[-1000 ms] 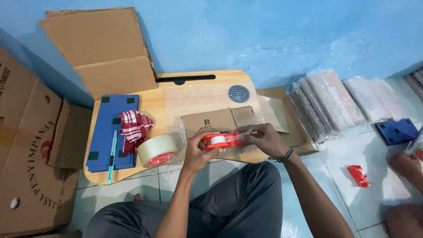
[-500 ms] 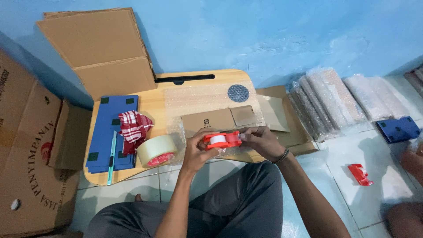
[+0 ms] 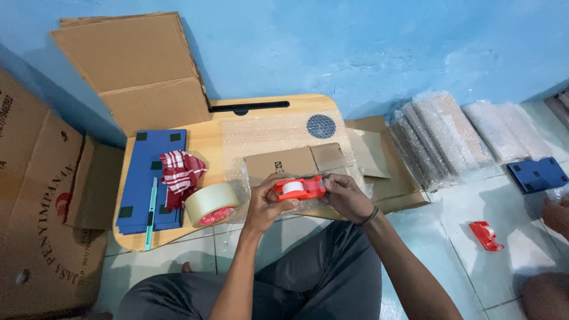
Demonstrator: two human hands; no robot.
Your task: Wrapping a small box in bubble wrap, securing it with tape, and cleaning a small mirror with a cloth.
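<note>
now your two hands have closed in on the red tape dispenser [image 3: 300, 188], which sits at the middle of the view, held just above the near edge of the wooden tabletop [image 3: 261, 127]. your left hand [image 3: 265, 204] wraps it from the 9 o'clock side, grip clenched on its end; your right hand [image 3: 345, 197] has come in tighter from 3 o'clock than a second ago, fingers now clamped on the other end rather than pinching out beside it. the dispenser itself has barely moved, so i judge you have finished pulling at it and are steadying it over the small cardboard box [image 3: 296, 161] that lies on bubble wrap [image 3: 267, 127] just past it at 12 o'clock.

at 9 o'clock the roll of clear tape [image 3: 211, 202] stays put, with the red checked cloth [image 3: 181, 172] and blue panels [image 3: 151, 178] beyond. a second red dispenser [image 3: 486, 234] lies on the floor at 4 o'clock, near another person's hand [image 3: 557, 213], which has drawn back toward the edge.
</note>
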